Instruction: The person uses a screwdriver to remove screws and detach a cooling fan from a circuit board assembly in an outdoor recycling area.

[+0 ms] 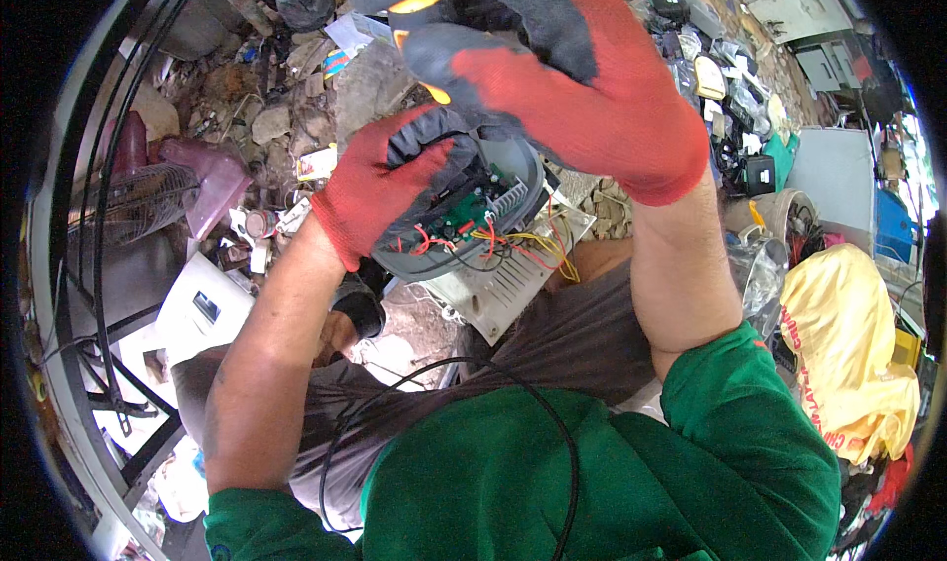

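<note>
My left hand (395, 171), in a red glove with a dark palm coating, is closed on the rim of a grey plastic casing (424, 263). In the casing sits a green circuit board (464, 211) with a metal heat sink (508, 201) and red, yellow and black wires (493, 240). Raised above the casing's far side, my right hand (582, 87), gloved alike, has its fingers curled round a tool with yellow-orange parts (419, 0). Fingers cover most of that tool, so its kind does not show. A pale slotted panel (503, 290) lies under the casing.
A wire cage-like guard (133, 201) and pinkish plastic pieces (212, 181) lie at left, near a black metal frame (74, 295). Rubble and scrap electronics (735, 107) spread at the far side. A yellow sack (848, 354) stands at right. A black cable (552, 403) crosses my lap.
</note>
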The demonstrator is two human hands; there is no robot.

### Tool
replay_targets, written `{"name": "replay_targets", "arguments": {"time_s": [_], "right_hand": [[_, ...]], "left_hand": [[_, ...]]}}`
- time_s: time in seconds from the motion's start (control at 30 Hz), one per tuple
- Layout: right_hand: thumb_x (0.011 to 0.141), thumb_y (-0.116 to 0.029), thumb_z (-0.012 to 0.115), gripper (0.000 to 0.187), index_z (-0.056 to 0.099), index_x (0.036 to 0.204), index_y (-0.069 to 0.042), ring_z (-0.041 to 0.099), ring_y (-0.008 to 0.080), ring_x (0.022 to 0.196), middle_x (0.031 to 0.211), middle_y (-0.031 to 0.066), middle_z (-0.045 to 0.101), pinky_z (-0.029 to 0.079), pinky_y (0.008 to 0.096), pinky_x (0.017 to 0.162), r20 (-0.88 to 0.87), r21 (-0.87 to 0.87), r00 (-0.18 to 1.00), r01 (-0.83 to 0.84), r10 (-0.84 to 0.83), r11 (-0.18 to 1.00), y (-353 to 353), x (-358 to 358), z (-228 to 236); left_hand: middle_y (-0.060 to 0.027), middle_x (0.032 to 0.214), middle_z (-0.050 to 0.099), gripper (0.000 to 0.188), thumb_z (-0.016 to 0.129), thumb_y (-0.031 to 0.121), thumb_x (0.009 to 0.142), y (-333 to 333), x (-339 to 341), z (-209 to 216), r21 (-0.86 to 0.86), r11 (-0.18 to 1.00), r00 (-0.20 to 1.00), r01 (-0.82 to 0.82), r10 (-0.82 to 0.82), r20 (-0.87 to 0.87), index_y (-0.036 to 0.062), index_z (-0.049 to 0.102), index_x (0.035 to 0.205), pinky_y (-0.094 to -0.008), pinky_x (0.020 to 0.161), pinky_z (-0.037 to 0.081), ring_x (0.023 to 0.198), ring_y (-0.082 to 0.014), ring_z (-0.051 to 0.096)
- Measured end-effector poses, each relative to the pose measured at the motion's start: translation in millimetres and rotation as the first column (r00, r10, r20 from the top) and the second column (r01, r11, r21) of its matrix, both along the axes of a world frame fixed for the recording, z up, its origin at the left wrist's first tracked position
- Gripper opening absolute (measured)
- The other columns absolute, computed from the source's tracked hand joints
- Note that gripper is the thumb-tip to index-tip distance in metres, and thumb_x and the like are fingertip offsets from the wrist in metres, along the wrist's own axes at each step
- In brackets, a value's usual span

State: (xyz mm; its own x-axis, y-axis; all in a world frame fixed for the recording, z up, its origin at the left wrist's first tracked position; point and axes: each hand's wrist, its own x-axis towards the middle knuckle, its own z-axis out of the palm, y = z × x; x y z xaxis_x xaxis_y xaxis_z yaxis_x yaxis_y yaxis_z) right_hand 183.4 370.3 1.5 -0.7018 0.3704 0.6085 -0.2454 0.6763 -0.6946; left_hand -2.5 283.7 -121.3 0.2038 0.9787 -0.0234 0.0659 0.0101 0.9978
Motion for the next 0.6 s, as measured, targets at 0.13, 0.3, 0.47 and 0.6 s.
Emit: {"name": "replay_targets", "arguments": {"time_s": [0.13, 0.3, 0.47, 0.6], "right_hand": [[0.091, -0.012, 0.067, 0.042, 0.054, 0.129, 0.001, 0.057, 0.0184, 0.112, 0.12, 0.0137, 0.059, 0.046, 0.0363, 0.098, -0.183, 0.02, 0.983, 0.02, -0.016, 1.0, 12, -4, -22], [0.091, -0.011, 0.067, 0.039, 0.057, 0.126, 0.003, 0.061, 0.018, 0.105, 0.115, 0.0129, 0.062, 0.049, 0.0337, 0.093, -0.203, -0.176, 0.972, -0.153, 0.116, 0.972, 14, -4, -21], [0.089, -0.015, 0.069, 0.042, 0.059, 0.127, 0.001, 0.059, 0.0178, 0.105, 0.111, 0.0133, 0.063, 0.049, 0.0331, 0.091, -0.006, -0.179, 0.997, 0.079, -0.081, 0.981, -8, 4, 3], [0.086, -0.02, 0.073, 0.046, 0.062, 0.127, -0.003, 0.061, 0.0202, 0.101, 0.108, 0.0139, 0.064, 0.05, 0.0331, 0.088, -0.073, 0.092, 0.948, 0.316, -0.31, 0.944, -1, 4, -1]], "left_hand": [[-0.0037, 0.101, 0.072, 0.028, 0.068, 0.01, 0.093, 5, 2, 9, -0.039, 0.998, 0.998, 0.057, -0.056, 0.028, -0.0008, 0.065, 0.119, -0.0278, 0.086, 0.052, 0.092, -0.0084, 0.061], [-0.0039, 0.098, 0.073, 0.028, 0.068, 0.003, 0.09, 9, 10, 20, -0.019, 0.996, 0.989, 0.086, -0.083, 0.119, -0.001, 0.066, 0.118, -0.0264, 0.084, 0.052, 0.089, -0.0071, 0.062], [-0.0022, 0.096, 0.073, 0.027, 0.07, 0.001, 0.088, 11, 10, 18, -0.148, 0.988, 0.985, 0.031, -0.005, 0.173, -0.0012, 0.067, 0.115, -0.0256, 0.08, 0.053, 0.087, -0.0063, 0.063], [-0.0011, 0.094, 0.074, 0.025, 0.073, 0.004, 0.086, 14, 17, 17, 0.023, 1.0, 0.998, 0.0, -0.001, 0.062, -0.0005, 0.068, 0.11, -0.0256, 0.078, 0.053, 0.083, -0.0058, 0.063]]}}
